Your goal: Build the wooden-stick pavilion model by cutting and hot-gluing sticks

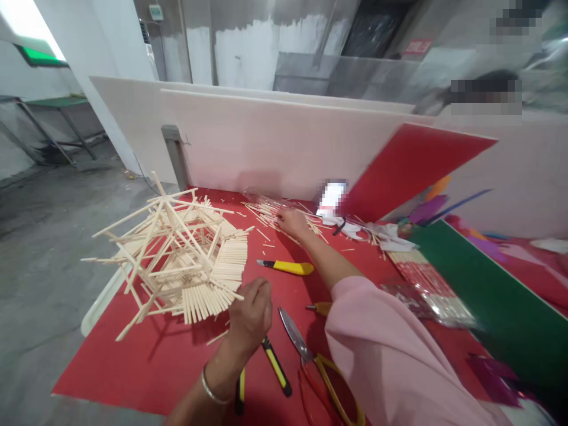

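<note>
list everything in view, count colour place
stick structure: one, pale, left
loose sticks: many, pale, back
knife: one, yellow, centre
handles: two, black and yellow, near edge
tool: one, orange, centre
scissors: one, silver, near edge
phone: one, bright, back
packaged sticks: many, reddish, right
board: one, green, right
leaning panel: one, red, back
partition: one, whitish, behind
tabletop: one, red, underneath
person: one, blurred, upper right
sleeve: one, pink, right
left hand: one, by structure
right hand: one, at sticks

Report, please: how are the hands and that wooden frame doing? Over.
Right hand at the loose sticks. Left hand curled beside the frame, touch unclear. The frame is on the red tabletop. Yellow cutter lies between the hands.
</note>
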Tool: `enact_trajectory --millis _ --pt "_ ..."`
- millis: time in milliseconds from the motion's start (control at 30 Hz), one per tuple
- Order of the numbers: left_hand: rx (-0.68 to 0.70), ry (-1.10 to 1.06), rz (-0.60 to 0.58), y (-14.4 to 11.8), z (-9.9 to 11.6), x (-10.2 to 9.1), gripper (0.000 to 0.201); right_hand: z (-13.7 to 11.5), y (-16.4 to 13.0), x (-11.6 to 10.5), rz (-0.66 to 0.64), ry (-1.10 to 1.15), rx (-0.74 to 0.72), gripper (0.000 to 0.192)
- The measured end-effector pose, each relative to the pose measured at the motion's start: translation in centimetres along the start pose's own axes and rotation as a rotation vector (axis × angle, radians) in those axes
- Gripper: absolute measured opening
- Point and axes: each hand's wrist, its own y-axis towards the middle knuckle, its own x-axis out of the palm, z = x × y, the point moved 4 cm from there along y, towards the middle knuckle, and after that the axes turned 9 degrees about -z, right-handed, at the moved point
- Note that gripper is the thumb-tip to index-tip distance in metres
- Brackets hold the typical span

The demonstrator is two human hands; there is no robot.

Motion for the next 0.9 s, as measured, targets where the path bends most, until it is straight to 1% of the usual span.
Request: enact_trajectory --millis 133,233,300,400,533,700,800,900 --pt "0.023 0.058 0.023 0.1 0.4 -0.4 0.033 -4.1 4.6 -1.0 -0.004 -0.003 -0.108 0.034" --pt "0.022 0.087 0.025 0.4 0.5 -0.7 0.031 -6.7 8.5 -1.3 -0.065 -0.025 -0.116 0.035" --pt "0.029 0.103 0.022 0.5 0.6 -0.8 0.03 -7.8 10.7 -1.3 -0.111 -0.047 -0.103 0.037" --pt "0.047 0.132 0.023 0.7 0.7 -1.0 0.028 -8.4 12.9 -1.2 -0.15 -0.075 -0.084 0.037" --pt "0.016 0.153 -0.037 1.0 1.0 -0.9 0.025 -7.7 14.0 -1.1 -0.175 -0.105 -0.064 0.037" --pt "-0.011 0.096 -0.013 1.2 1.4 -1.1 0.021 -6.6 13.6 -1.4 -0.241 -0.138 -0.049 0.037" --pt "-0.028 0.056 -0.064 0.8 1.4 -0.7 0.024 -6.7 13.3 -1.5 -0.277 -0.16 -0.059 0.037" --pt "-0.011 0.05 -0.075 0.5 1.3 -0.4 0.025 -7.2 13.1 -1.5 -0.281 -0.172 -0.08 0.037"
